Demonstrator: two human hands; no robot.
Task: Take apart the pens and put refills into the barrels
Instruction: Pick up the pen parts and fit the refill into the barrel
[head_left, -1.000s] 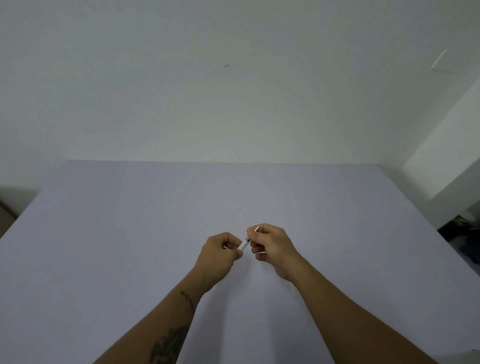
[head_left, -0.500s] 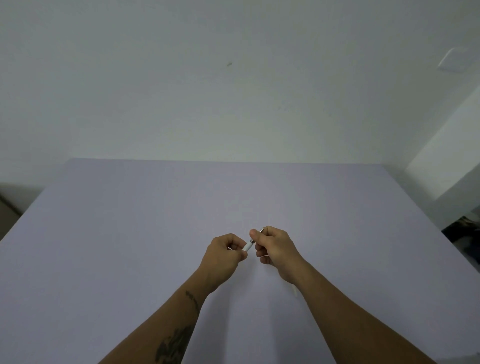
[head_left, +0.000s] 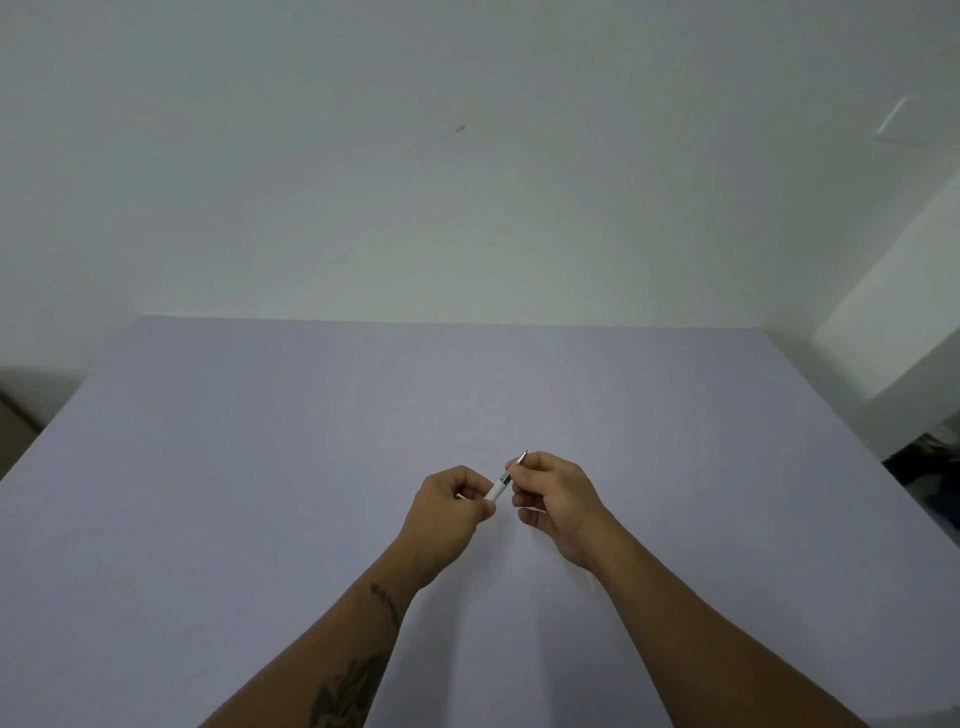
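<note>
My left hand (head_left: 447, 512) closes on the white barrel of the pen (head_left: 500, 486); my right hand (head_left: 556, 499) pinches its metal tip section, both above the table (head_left: 260, 467). The pen looks light, stiff and smooth, so likely slippery; hold barrel and tip close to the joint. Its long axis runs from my left grip up and away to the right, tip outward.
</note>
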